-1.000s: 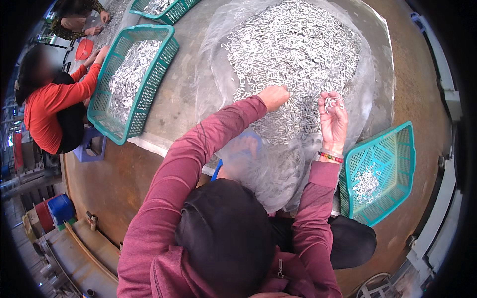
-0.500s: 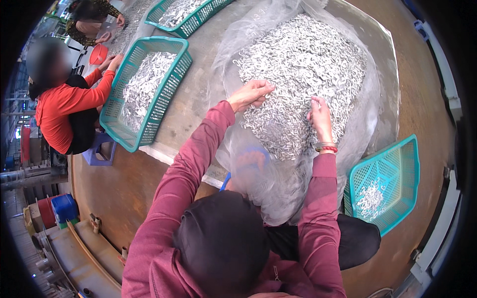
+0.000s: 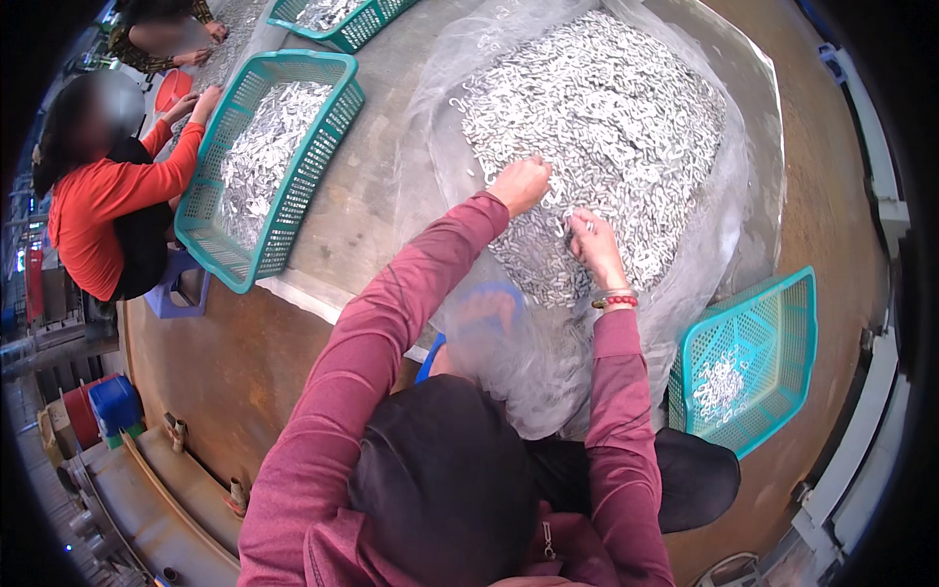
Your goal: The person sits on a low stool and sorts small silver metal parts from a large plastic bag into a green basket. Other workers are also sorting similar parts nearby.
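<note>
A wide heap of small silvery hook-shaped metal pieces (image 3: 626,108) lies on a sheer white net (image 3: 533,391) in front of me. My left hand (image 3: 523,184) is over the heap's near left part, its fingers bent together at the pieces; whatever they grip is hidden. Close by on the right and a little nearer to me, my right hand (image 3: 597,245) pinches a small metal hook between thumb and fingertips. A bracelet circles that wrist. At my right side, a green plastic basket (image 3: 810,338) contains a small pile of similar pieces.
To the left, a co-worker in an orange top (image 3: 127,196) sits at a large green basket (image 3: 277,220) full of silvery pieces. Behind it stand another green basket (image 3: 367,29) and a red bowl (image 3: 173,90). A second person (image 3: 166,34) works farther back. A blue stool (image 3: 181,286) is under the nearer co-worker.
My left hand has moved right across the heap, and my right hand has come left and slightly toward me. They are now closer together. The whole view has shifted a little.
</note>
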